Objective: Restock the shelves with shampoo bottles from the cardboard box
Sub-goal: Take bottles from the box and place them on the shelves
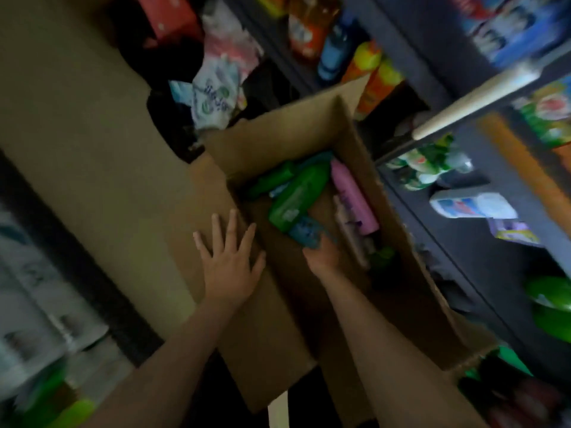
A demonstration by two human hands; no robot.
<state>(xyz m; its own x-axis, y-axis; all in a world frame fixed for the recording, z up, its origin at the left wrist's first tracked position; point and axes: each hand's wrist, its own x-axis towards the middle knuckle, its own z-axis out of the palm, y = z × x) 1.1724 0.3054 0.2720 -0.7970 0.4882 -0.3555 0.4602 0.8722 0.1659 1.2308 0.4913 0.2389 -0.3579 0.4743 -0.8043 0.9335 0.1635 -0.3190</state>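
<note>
An open cardboard box (309, 128) stands on the floor in front of dark shelves (482, 248). Inside lie a green shampoo bottle (296, 196), a pink bottle (355, 202), a blue bottle (304, 231) and a dark green one (272, 180). My left hand (230, 261) rests flat, fingers spread, on the box's left flap. My right hand (323, 254) reaches down into the box and its fingers curl around the near end of the blue bottle. The view is blurred and dim.
The shelves on the right hold packets and bottles, among them a white bottle (472, 205) and green packs (426, 165). A pale pole (475, 103) crosses the upper right. Bags and packets (213, 94) are piled behind the box. Beige floor (92, 134) lies to the left.
</note>
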